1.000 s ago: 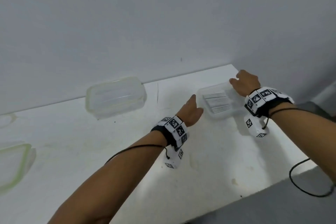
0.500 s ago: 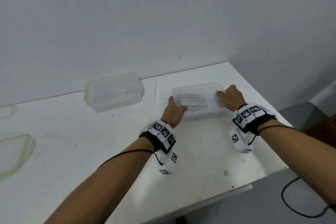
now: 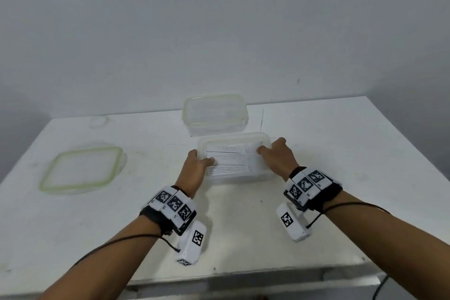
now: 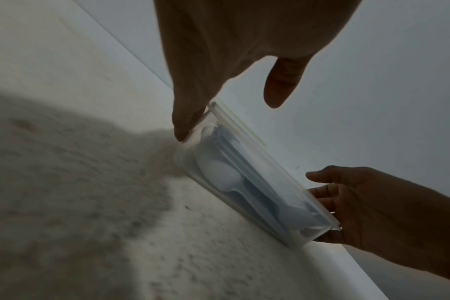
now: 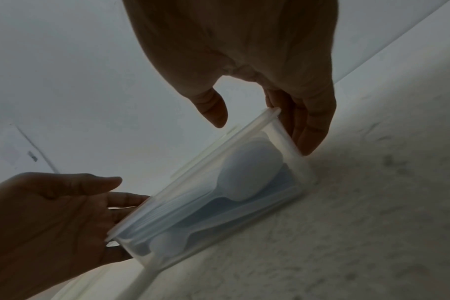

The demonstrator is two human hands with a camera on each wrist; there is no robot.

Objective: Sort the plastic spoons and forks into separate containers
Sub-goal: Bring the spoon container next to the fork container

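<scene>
A clear plastic container (image 3: 264, 173) packed with white plastic cutlery (image 3: 229, 159) sits mid-table. My left hand (image 3: 197, 165) holds its left end and my right hand (image 3: 278, 156) holds its right end, each with the thumb over the rim and the fingers against the end wall. Through the wall, the left wrist view shows the container (image 4: 260, 194) with a white spoon (image 4: 219, 174) inside. The right wrist view shows the container (image 5: 290, 182) and spoon bowls (image 5: 247, 172) the same way. An empty clear container (image 3: 215, 114) stands just behind it.
A green-rimmed clear lid (image 3: 82, 170) lies flat on the white table (image 3: 341, 190) to the left. A faint round ring (image 3: 98, 122) marks the far left. The grey wall runs close behind the table, and the table's front edge is near my forearms.
Both hands have slid the cutlery container from the table's far right corner leftward to the middle, in front of the empty container. The left hand, beside it earlier, now holds its end.
</scene>
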